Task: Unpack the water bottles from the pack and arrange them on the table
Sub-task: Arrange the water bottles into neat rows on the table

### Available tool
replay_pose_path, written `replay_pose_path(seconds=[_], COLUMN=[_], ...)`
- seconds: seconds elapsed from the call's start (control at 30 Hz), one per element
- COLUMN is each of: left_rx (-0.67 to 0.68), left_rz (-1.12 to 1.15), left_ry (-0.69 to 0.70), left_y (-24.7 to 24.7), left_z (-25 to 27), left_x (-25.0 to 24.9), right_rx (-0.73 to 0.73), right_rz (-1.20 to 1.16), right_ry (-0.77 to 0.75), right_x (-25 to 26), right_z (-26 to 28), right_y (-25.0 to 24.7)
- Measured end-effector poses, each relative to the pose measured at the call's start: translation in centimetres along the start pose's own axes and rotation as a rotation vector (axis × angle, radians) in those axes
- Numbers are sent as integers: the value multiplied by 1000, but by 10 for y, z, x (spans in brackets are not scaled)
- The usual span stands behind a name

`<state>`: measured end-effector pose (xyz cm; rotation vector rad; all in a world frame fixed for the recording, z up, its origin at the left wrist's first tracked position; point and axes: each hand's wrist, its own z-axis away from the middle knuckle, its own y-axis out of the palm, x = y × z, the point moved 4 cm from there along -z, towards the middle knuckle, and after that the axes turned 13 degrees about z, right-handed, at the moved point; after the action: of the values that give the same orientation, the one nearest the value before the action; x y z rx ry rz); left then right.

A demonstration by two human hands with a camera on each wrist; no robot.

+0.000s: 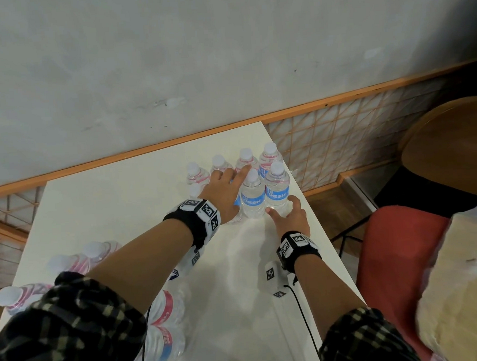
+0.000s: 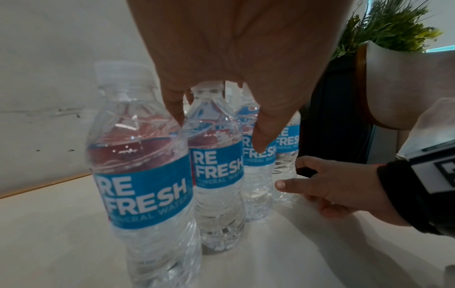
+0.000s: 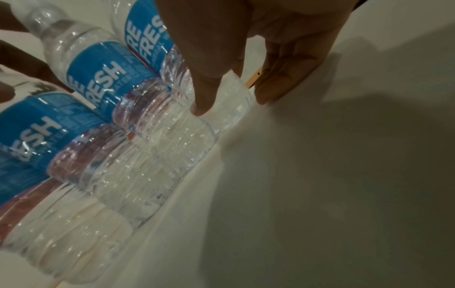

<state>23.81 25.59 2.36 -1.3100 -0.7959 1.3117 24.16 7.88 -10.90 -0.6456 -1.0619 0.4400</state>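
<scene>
Bottles point(image 1: 253, 199): clear glossy ribbed plastic, shiny blue labels. Table point(image 1: 121, 204): smooth matt white.

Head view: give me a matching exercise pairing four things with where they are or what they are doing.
Things:
1. left hand
2. right hand
3. standing bottles
4. red chair

Places:
A. beside the table's right edge
B. upright at the table's far right corner
C. fingers at the base of the rightmost front bottle
D. reaching in among the bottles

Pairs: 1-D, 2-C, 3-B, 4-A
</scene>
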Motion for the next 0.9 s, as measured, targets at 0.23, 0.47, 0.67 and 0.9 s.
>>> replay_pose_path(seconds=[0.23, 0.47, 0.67, 0.9], left_rx=[35, 69, 381, 452], left_rz=[67, 119, 111, 102], left_ry=[-21, -9, 28, 129], left_y=[-10, -30, -44, -55], left_z=[3, 43, 105, 185], left_x=[-3, -15, -14, 2], right_rx=[29, 43, 115, 196], right_rz=[-127, -70, 62, 85], right_ry=[-1, 13, -44, -134], right_x=[-10, -47, -65, -44], right_z=[7, 47, 112, 195], right_y=[-5, -17, -9, 18])
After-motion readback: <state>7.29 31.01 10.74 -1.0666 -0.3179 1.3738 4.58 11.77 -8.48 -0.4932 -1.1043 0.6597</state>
